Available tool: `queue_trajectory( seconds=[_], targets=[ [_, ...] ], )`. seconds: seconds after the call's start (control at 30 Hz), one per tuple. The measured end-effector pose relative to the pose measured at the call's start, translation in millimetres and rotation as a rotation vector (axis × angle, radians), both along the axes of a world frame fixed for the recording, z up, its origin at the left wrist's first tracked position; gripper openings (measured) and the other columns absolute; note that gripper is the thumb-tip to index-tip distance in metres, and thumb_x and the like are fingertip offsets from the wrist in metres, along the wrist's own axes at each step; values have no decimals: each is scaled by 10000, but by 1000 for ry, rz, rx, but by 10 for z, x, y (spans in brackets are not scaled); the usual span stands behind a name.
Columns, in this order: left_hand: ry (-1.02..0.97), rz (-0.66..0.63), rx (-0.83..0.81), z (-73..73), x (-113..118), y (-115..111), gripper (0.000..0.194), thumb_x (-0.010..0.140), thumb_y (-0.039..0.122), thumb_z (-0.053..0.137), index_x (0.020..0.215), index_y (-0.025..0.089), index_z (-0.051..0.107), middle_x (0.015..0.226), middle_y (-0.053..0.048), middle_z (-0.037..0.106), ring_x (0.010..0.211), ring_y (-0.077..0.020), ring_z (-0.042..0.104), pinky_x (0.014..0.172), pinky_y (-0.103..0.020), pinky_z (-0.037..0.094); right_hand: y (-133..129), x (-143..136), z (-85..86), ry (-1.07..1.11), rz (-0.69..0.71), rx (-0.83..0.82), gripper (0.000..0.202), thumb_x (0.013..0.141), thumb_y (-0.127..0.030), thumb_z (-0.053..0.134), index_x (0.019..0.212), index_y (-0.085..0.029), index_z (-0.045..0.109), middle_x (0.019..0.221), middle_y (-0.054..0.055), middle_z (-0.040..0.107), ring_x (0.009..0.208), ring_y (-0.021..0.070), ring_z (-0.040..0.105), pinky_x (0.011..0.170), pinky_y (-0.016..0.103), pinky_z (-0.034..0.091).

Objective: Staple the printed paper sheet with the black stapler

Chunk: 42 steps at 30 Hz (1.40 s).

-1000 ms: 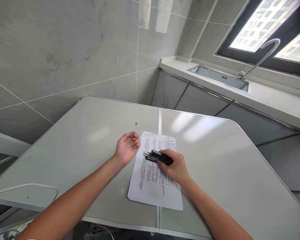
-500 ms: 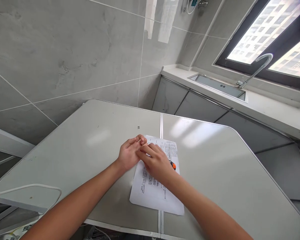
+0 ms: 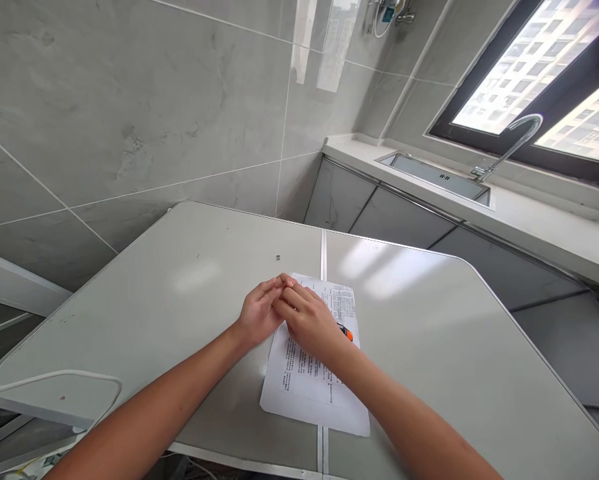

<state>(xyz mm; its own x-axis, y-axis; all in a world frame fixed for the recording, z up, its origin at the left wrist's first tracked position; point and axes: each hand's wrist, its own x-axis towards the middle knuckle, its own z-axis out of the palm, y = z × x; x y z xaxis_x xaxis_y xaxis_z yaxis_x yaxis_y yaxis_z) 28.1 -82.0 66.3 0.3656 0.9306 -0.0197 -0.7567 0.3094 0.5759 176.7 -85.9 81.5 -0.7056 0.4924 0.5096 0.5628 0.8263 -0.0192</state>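
Cupping left hand (image 3: 262, 317), pressing right hand (image 3: 312, 323) against it; can't tell if pinching. Could skew paper (image 3: 324, 407) toward surface (image 3: 179, 300) near edge by dragging wrist.

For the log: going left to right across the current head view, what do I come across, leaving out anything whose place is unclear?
White cable → left hand → right hand → orange end of a mostly hidden object → sink → faucet.
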Motion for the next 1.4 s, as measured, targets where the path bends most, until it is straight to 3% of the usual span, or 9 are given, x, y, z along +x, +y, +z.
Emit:
queue_trajectory(
  seconds=[0.2, 0.37, 0.47, 0.63, 0.8, 0.93, 1.07, 1.17, 1.4],
  targets=[
    [-11, 1, -52, -8, 2, 25, 202, 939, 369, 616, 884, 175, 635, 941, -66, 551, 893, -178, 589, 875, -302, 521, 19, 27, 25, -122, 82, 56, 304, 881, 65, 440, 830, -192, 595, 892, 59, 580, 865, 202, 507, 706, 335, 404],
    [16, 99, -7, -39, -51, 113, 216, 949, 352, 597, 871, 157, 647, 917, -66, 557, 782, -151, 552, 758, -286, 502, 179, 313, 142, 51, 57, -58, 270, 926, -10, 465, 853, -207, 634, 897, 63, 665, 814, 198, 536, 702, 336, 447],
    [11, 141, -2, -73, -110, 189, 187, 944, 307, 599, 851, 153, 649, 888, -53, 547, 720, -131, 521, 686, -277, 477, 596, 769, 83, 260, -149, -229, 170, 934, -122, 540, 879, -218, 669, 913, 68, 698, 880, 215, 603, 755, 343, 495],
    [8, 164, -9, -136, -176, 262, 158, 942, 239, 596, 826, 146, 647, 873, -42, 533, 708, -119, 512, 660, -264, 462, 1359, 1644, -362, 599, -734, -602, 99, 723, -277, 730, 713, -194, 676, 759, 42, 703, 697, 183, 611, 702, 324, 483],
    [76, 175, -3, -159, -188, 277, 165, 937, 253, 596, 808, 161, 642, 864, -46, 535, 703, -133, 495, 661, -265, 452, 1587, 2012, -656, 689, -861, -652, 216, 644, -369, 753, 712, -169, 705, 690, 62, 705, 621, 172, 592, 646, 324, 472],
    [403, 259, 166, -211, -208, 301, 218, 932, 314, 618, 767, 177, 655, 836, -48, 525, 741, -168, 475, 711, -275, 443, 1595, 2053, -716, 724, -849, -707, 234, 614, -384, 777, 703, -174, 723, 689, 65, 717, 636, 178, 615, 630, 312, 482],
    [1133, 406, 409, -342, -248, 355, 116, 883, 265, 672, 775, 223, 671, 872, -60, 559, 876, -237, 502, 853, -330, 444, 1428, 2086, -767, 749, -840, -720, 235, 628, -381, 766, 739, -177, 729, 793, 80, 731, 755, 216, 677, 712, 323, 528],
    [1561, 422, 510, -447, -308, 423, 64, 856, 197, 653, 905, 235, 670, 962, -71, 578, 948, -268, 539, 918, -395, 434, 1152, 2070, -801, 750, -870, -677, 218, 681, -344, 694, 820, -178, 719, 1024, 111, 698, 867, 229, 691, 838, 358, 539],
    [1746, 346, 536, -432, -405, 782, 447, 863, 15, 481, 1208, 223, 673, 1168, -140, 627, 928, -274, 611, 851, -401, 462, 484, 1755, -875, 455, -815, -624, 433, 831, -300, 547, 1253, -210, 581, 1439, 171, 421, 862, 221, 657, 796, 414, 561]
  ],
)
